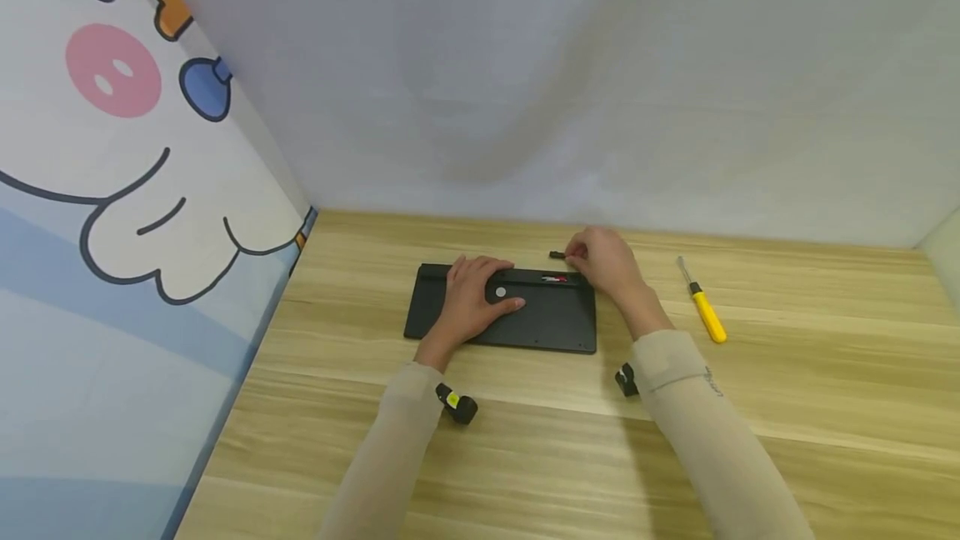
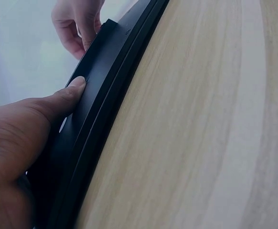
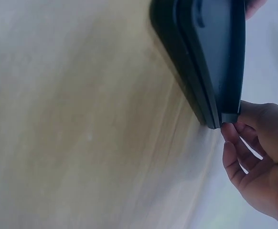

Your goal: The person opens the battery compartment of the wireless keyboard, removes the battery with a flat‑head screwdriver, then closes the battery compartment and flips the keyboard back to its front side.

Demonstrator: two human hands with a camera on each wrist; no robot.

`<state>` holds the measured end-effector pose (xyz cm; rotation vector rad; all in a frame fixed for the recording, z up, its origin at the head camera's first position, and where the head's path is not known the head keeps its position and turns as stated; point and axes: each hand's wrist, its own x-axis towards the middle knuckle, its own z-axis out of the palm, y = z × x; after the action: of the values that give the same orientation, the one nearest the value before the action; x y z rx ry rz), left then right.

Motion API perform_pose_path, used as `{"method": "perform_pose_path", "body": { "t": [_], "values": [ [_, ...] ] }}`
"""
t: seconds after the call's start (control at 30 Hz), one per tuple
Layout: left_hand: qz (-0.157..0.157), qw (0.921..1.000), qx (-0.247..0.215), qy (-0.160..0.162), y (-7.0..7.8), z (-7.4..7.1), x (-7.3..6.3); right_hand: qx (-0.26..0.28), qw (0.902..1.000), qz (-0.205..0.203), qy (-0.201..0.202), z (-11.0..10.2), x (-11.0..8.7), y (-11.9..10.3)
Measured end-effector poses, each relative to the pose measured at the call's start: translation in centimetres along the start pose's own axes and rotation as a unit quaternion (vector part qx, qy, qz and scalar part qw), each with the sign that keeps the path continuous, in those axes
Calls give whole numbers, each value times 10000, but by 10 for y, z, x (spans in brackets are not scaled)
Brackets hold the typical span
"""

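A black keyboard (image 1: 555, 319) lies underside up on the table, a round pale spot on its back. In the raised strip along its far edge, a small slot (image 1: 555, 279) shows something red and silvery. My left hand (image 1: 474, 297) holds the keyboard left of centre, fingers bent over the far edge and thumb (image 2: 74, 88) along the back. At the far right corner, my right hand (image 1: 606, 261) pinches a small black piece (image 1: 557, 255) just beyond that edge. The right wrist view shows those fingers (image 3: 232, 136) by the keyboard's end, the piece hidden there.
A screwdriver (image 1: 705, 307) with a yellow handle lies to the right, its tip pointing away. White wall fabric (image 1: 600, 148) rises behind the wood-grain table (image 1: 825, 373), and a cartoon-printed panel (image 1: 112, 340) stands at left. Small black wrist devices (image 1: 459, 407) sit by both sleeves.
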<state>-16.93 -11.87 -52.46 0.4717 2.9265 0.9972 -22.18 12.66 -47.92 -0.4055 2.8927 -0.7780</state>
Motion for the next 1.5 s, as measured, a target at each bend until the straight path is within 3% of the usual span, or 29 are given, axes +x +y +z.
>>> {"method": "perform_pose_path", "body": {
  "t": [0.67,1.1,1.5],
  "values": [
    [-34,10000,-46,-62,2,1,0,37,9999,88,-79,-4,-10,3],
    [21,9999,-66,-88,4,-1,2,237,9987,-26,450,-10,-29,18],
    [136,9998,-118,-40,-4,1,-2,548,9946,-1,880,-23,-62,32]
  ]
}}
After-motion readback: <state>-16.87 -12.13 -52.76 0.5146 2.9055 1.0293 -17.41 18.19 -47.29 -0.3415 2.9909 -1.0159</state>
